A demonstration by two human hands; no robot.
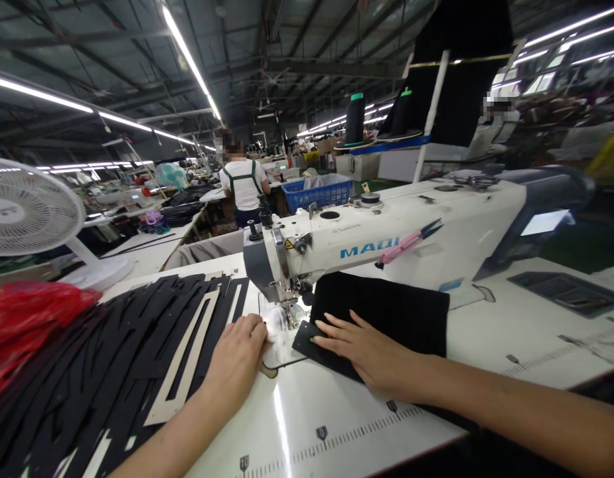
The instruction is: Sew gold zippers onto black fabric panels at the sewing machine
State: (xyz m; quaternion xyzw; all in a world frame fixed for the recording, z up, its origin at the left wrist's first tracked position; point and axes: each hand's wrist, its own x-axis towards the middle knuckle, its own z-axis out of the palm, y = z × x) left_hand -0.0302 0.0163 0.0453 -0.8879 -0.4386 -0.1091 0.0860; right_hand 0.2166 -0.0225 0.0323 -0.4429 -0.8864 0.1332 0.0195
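In the head view, the right hand [361, 348] presses flat, fingers spread, on black fabric [401, 312] lying on the white table [346, 408], just right of the sewing machine's [356, 229] needle. The left hand [239, 352] rests beside the needle plate, fingers together; whether they pinch anything, I cannot tell. Black strips [132, 338] lie piled to its left.

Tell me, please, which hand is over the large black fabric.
The right hand: it is spread over the black fabric, while the left hand is apart from that fabric, beside the black strips.
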